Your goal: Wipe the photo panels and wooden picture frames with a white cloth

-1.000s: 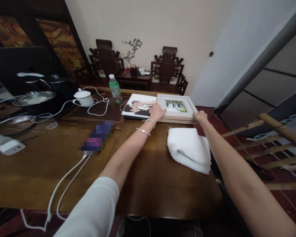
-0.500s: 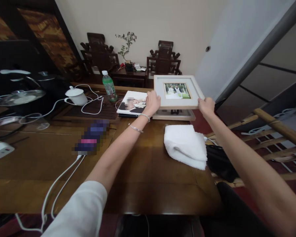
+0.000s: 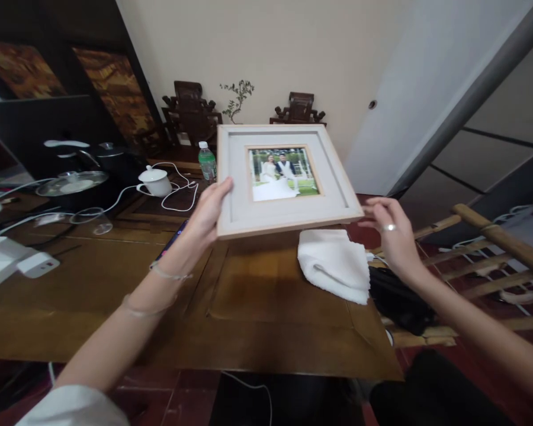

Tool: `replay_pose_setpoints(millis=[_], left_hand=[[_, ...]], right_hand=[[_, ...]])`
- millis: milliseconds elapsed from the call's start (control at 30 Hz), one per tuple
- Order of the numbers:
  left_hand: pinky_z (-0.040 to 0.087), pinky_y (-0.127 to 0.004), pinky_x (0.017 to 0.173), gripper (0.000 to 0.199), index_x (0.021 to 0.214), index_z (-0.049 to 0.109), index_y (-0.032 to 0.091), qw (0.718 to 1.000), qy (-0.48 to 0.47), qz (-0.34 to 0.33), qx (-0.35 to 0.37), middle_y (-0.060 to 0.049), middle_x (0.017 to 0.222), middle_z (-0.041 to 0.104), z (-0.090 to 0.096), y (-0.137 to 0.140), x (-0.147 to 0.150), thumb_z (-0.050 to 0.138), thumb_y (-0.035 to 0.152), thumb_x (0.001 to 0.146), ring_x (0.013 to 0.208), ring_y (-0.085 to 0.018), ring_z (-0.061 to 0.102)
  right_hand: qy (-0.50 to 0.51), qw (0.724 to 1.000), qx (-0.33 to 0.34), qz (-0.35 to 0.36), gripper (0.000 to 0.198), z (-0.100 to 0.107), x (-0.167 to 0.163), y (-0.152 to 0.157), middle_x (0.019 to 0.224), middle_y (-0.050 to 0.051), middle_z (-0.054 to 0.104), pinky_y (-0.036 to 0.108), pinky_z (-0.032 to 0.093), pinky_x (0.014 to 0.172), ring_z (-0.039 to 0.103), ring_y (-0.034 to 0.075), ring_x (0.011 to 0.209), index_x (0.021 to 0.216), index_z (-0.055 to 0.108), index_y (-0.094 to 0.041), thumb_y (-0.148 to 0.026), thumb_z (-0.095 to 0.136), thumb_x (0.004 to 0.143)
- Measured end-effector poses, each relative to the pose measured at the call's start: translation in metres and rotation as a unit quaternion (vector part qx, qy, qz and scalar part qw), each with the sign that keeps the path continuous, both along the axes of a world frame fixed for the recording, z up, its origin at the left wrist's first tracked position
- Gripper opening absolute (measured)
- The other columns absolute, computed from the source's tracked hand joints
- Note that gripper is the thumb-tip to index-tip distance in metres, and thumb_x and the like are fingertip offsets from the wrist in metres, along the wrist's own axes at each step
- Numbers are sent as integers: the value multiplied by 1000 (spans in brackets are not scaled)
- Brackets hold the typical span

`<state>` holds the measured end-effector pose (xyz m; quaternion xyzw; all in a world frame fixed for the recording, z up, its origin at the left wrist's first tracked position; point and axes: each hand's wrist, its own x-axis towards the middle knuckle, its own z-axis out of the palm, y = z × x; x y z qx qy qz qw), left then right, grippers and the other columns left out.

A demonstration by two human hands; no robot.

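Note:
A pale wooden picture frame [image 3: 346, 177] with a wide light mat and a small outdoor photo of two people is held up, tilted, above the table. My left hand [image 3: 209, 210] grips its left edge, thumb on the front and the other fingers hidden behind. At the lower right corner are the bent fingertips of my right hand [image 3: 393, 231], which wears a ring; they take that corner. Below the frame, a folded white towel [image 3: 333, 266] lies near the right end of the wooden table [image 3: 266, 331]. The frame hides whatever lies behind it on the table.
A green-labelled bottle [image 3: 207, 163], a white lidded cup [image 3: 154, 180], a glass-lidded pot [image 3: 73, 189] and a clear plastic cup [image 3: 98, 222] stand left, among white cables. A white power strip [image 3: 9, 263] sits at far left. A wooden rack [image 3: 493, 236] stands right of the table.
The picture frame has come up off another frame on the table and nearer to me, moving left. My left hand has shifted to its left edge; my right hand stays at its right corner.

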<state>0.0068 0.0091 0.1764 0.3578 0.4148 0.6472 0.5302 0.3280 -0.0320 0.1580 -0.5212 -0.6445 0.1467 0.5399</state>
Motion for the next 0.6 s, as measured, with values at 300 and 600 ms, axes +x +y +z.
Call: replay_pose_setpoints(millis=[300,600], left_hand=[[60,-26,53,31,113,65,12,978,29,106,-178,-6,67,74,6,-101,-71,54,25,87,62,-22,72],[59,-42,45,56,119,62,38,941,36,55,-333,0,85,76,-35,-154,-65,71,46,65,63,-34,72]], right_hand=[[-453,884,64,99,31,-70,-37,-67,141,22,41,53,35,101,35,36,129,106,60,-15,-37,57,85],[-384,918,-70,66,14,-68,-40,-6,105,13,66,49,41,86,54,31,102,78,66,-19,-22,53,81]])
